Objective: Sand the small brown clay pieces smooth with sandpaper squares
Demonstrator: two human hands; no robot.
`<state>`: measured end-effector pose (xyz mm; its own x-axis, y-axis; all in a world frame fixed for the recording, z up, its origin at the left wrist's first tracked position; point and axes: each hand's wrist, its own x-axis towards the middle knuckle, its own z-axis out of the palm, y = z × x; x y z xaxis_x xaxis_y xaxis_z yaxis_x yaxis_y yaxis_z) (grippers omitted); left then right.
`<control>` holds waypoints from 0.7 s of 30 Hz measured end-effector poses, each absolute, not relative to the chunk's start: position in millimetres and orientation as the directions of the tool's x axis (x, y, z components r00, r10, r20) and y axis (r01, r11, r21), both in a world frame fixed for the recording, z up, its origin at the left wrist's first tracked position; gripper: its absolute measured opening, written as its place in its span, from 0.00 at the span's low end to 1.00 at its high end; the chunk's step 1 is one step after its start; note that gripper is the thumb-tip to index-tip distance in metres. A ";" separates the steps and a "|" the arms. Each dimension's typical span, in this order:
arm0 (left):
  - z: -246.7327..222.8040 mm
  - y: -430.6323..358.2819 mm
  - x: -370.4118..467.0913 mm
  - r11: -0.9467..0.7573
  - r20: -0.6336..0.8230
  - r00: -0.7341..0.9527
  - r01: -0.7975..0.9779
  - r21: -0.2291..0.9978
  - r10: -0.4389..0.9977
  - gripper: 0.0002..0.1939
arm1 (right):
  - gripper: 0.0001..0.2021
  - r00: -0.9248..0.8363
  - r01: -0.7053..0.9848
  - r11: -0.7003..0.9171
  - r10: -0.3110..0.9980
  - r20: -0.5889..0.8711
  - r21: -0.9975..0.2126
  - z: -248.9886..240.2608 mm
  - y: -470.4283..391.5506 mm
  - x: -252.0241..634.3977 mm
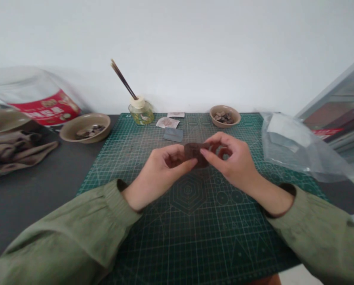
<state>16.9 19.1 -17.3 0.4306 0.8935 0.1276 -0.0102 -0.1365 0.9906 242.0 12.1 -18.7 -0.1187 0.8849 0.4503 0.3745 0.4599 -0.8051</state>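
Observation:
Above the middle of the green cutting mat (189,229), both hands hold a small, flat, dark brown piece with rounded corners (191,150). What it is made of I cannot tell. My left hand (163,170) pinches its left side, thumb lying across the face. With thumb and fingertips, my right hand (232,158) grips the upper right part. Faint marks show on the brown face, too blurred to read. Just behind the hands lies a small grey-blue flat piece (173,135), and beyond it are a white printed paper (166,122) and another white slip (176,114).
At the mat's back stand a reed diffuser (141,111) and a bowl of small brown pieces (224,123). Leftward are another bowl (89,136), a large clear jar with a red label (50,109) and a brown cloth (13,156). A clear plastic bag (295,146) lies right.

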 end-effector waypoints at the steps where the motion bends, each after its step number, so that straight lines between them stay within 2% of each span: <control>1: -18.4 19.1 16.8 -0.117 0.112 0.436 -0.015 0.993 0.893 0.14 | 0.07 -0.104 0.363 0.445 0.893 0.439 -0.819 -19.1 12.7 242.2; 5: -21.2 19.5 16.0 -0.095 0.095 0.417 -0.021 0.995 0.904 0.14 | 0.08 -0.082 0.355 0.450 0.888 0.452 -0.819 -19.7 13.0 242.6; 9: -19.5 19.7 15.4 -0.168 0.141 0.405 0.032 0.985 0.903 0.11 | 0.07 -0.119 0.401 0.472 0.877 0.466 -0.785 -19.7 12.3 242.2; 13: -18.5 19.5 15.4 -0.232 0.180 0.411 0.080 0.970 0.894 0.09 | 0.04 -0.158 0.462 0.520 0.846 0.510 -0.719 -18.4 12.6 242.9; 21: -20.9 17.1 16.2 -0.337 0.242 0.407 0.181 0.924 0.881 0.08 | 0.05 -0.224 0.552 0.606 0.769 0.599 -0.573 -16.4 11.7 242.2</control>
